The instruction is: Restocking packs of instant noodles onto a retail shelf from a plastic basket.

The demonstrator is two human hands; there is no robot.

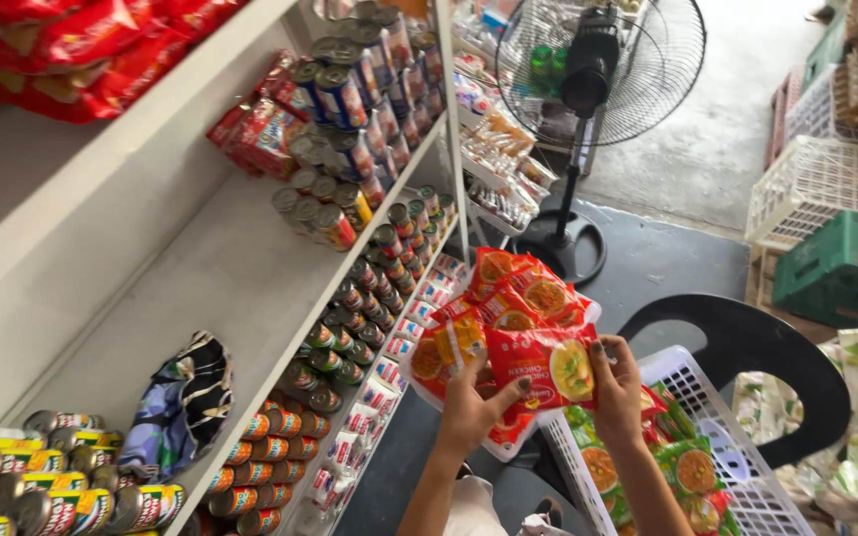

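Both my hands hold up a fanned bunch of red and orange noodle packets (508,323) in front of the shelves. My left hand (471,407) grips the bunch from below and behind. My right hand (616,389) pinches a red packet (545,365) at the front of the bunch. Under my right arm stands a white plastic basket (707,402) with more red and green packets (682,467) in it.
A white shelf (220,278) on the left carries stacked cans (350,109), red packets, a folded patterned cloth (186,402) and cans (32,476) at the near end. Lower shelves hold more cans. A standing fan (588,69), a black chair (757,347) and stacked crates (826,268) stand to the right.
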